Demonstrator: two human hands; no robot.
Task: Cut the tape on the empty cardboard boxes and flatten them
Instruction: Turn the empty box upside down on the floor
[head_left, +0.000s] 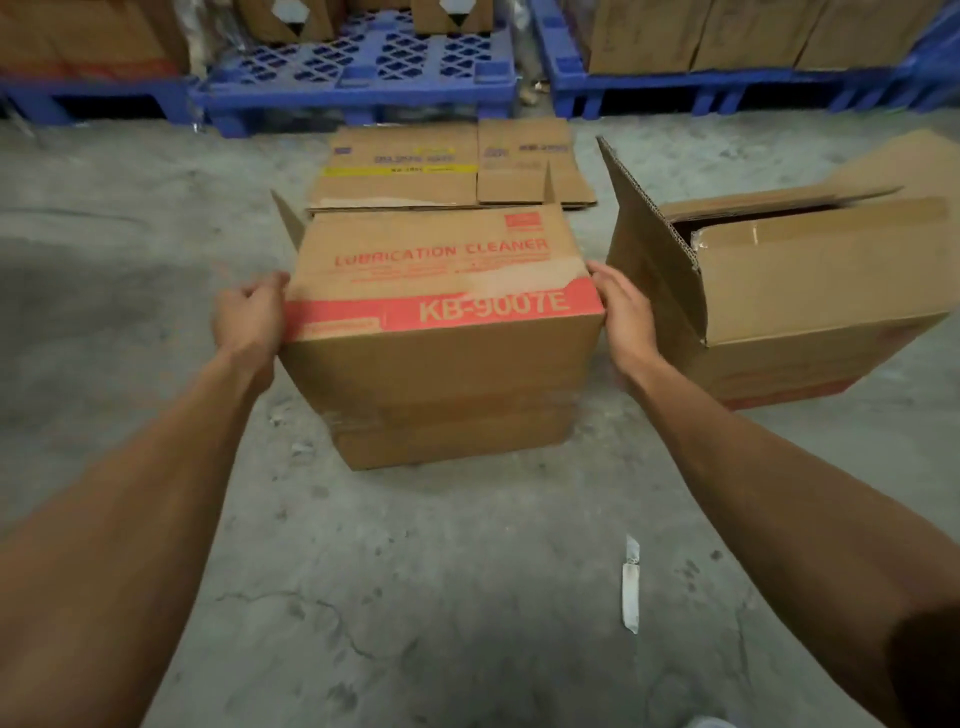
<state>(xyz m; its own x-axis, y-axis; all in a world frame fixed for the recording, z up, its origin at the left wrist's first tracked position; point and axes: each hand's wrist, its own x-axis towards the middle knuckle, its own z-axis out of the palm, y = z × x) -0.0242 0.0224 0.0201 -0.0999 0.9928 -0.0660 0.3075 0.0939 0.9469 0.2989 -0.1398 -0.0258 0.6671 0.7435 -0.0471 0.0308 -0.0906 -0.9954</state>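
From the head camera, a cardboard box (441, 332) printed with red lettering sits on the concrete floor (130, 208), in the middle of the open floor space. The left hand (252, 319) grips its left top edge, fingers curled over the corner. The right hand (621, 312) lies against the box's right side with fingers fairly straight, pressing the wall. Clear tape (452, 410) runs across the box's near face. Flattened boxes (447, 166) lie just behind it. A second box (789, 291) with open flaps stands just right. A knife-like tool (630, 584) lies on the floor nearer the person. Blue pallets (358, 78) line the far edge.
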